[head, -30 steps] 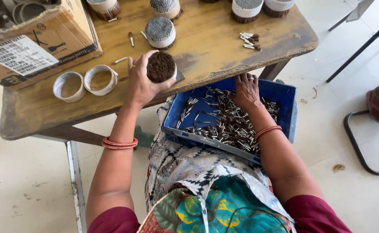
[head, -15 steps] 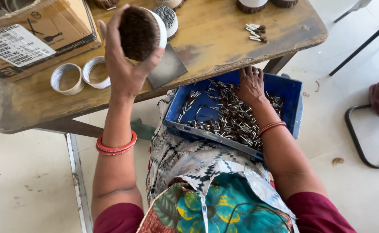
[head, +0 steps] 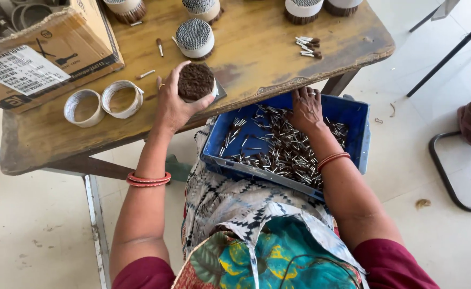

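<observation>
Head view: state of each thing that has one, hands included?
left hand: gripping round bundle.
round bundle: packed full, dark ends up, at table edge.
right hand: palm down in blue crate.
blue crate: on lap, partly filled with loose sticks.
cardboard box: open.
two white rings: empty, side by side.

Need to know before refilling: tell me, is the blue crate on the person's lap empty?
No: the blue crate holds a heap of small sticks, and the right hand rests among them.

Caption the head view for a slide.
Left hand grips a round bundle at the table edge; right hand rests in a blue tray of sticks.
</observation>
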